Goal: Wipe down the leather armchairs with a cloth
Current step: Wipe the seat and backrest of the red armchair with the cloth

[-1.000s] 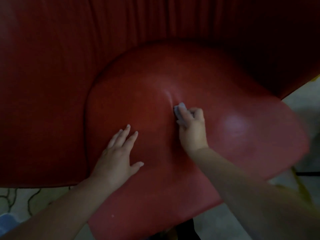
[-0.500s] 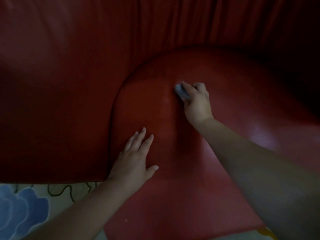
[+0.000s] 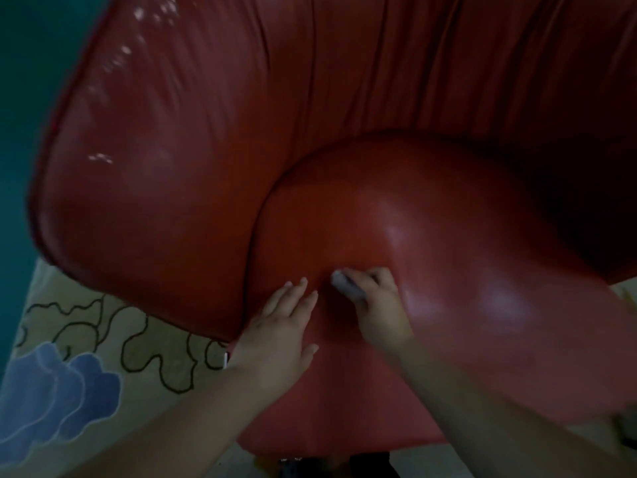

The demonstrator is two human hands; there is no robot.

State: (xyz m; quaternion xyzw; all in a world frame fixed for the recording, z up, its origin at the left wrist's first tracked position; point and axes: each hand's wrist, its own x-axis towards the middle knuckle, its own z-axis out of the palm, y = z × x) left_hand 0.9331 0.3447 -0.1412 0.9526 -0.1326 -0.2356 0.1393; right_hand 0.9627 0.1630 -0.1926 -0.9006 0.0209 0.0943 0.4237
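Two hands are working low on the seat cushion [image 3: 448, 253] of the red leather armchair [image 3: 206, 150], and what matters is how the cloth is lying between them. Furthest left, a patterned rug [image 3: 86, 357] is showing under the chair's padded arm. Next, the left hand [image 3: 279, 336] is resting flat on the cushion, its fingers straight and close together, pointing up the seat and bracing it. Just beside those fingertips, the small pale cloth [image 3: 346, 286] is being pressed into a dent in the leather, its long axis slanting down toward the right. The right hand [image 3: 382, 305] is gripping it with curled fingers, so that hand is probably steering the next stroke, with unwiped gleaming leather lying rightward.
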